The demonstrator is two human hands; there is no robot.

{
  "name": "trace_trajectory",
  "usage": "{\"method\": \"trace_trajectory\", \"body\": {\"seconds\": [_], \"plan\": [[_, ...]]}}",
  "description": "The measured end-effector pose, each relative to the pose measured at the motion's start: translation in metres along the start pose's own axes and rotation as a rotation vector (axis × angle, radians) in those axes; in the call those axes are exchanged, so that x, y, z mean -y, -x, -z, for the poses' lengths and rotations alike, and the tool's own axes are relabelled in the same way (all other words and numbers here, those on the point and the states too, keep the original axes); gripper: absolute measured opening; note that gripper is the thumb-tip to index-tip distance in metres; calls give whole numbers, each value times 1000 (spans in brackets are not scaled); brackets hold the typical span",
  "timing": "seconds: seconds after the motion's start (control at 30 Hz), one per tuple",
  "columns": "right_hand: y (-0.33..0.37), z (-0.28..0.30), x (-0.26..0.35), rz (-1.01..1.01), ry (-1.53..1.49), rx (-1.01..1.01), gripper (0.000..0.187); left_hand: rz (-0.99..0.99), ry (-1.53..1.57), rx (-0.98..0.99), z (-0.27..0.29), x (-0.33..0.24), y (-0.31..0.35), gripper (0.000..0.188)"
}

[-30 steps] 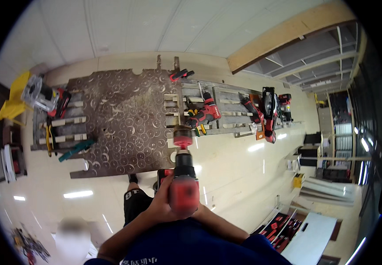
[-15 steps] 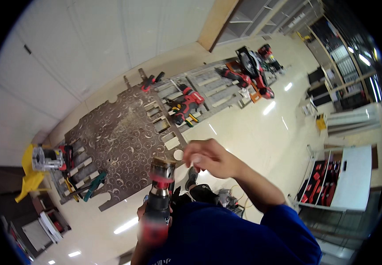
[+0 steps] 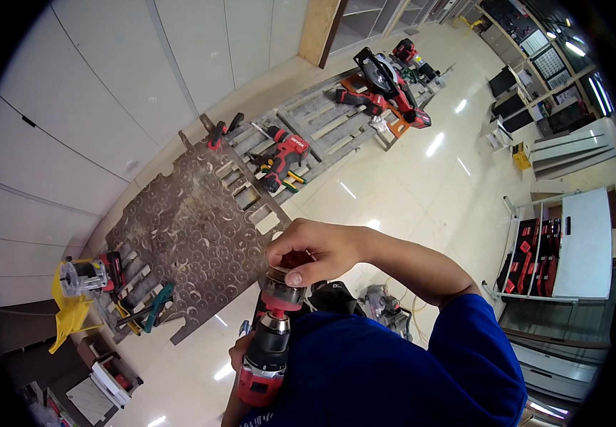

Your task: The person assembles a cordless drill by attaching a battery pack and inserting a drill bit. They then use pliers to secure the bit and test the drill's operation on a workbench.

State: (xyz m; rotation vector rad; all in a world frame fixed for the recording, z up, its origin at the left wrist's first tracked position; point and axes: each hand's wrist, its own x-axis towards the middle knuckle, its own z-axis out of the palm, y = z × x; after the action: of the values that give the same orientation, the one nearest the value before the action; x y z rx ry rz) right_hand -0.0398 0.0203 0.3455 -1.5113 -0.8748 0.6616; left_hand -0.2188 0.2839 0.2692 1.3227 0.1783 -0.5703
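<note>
right hand [image 3: 313, 250] pinches the chuck [image 3: 284, 285] of the red drill [image 3: 269, 341]; left hand [image 3: 237, 351] grips its handle.

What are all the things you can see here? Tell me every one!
Drill: one, red and black, low centre, nose up.
Board with round holes: one, brown, on the pallets, left.
Pallets: a row, grey wood, along the wall.
Power tools: several, red and black, on the pallets.
Router: one, silver and red, far left.
Shelf rack: one, white, right, holding red cases.
Floor: cream, shiny.
Right hand: fingers at the drill's chuck.
Left hand: holding the drill's grip.
</note>
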Motion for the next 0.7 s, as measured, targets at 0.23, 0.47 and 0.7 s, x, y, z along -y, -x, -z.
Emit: {"method": "trace_trajectory", "body": {"seconds": [0.23, 0.47, 0.7], "plan": [[9, 1, -18, 80, -63, -34, 53, 101, 139, 23, -16, -10, 4, 37], [17, 1, -8, 99, -17, -81, 40, 54, -537, -23, -4, 19, 5, 57], [13, -6, -27, 80, -61, -75, 58, -280, -659, -33, -1, 12, 4, 54]]}}
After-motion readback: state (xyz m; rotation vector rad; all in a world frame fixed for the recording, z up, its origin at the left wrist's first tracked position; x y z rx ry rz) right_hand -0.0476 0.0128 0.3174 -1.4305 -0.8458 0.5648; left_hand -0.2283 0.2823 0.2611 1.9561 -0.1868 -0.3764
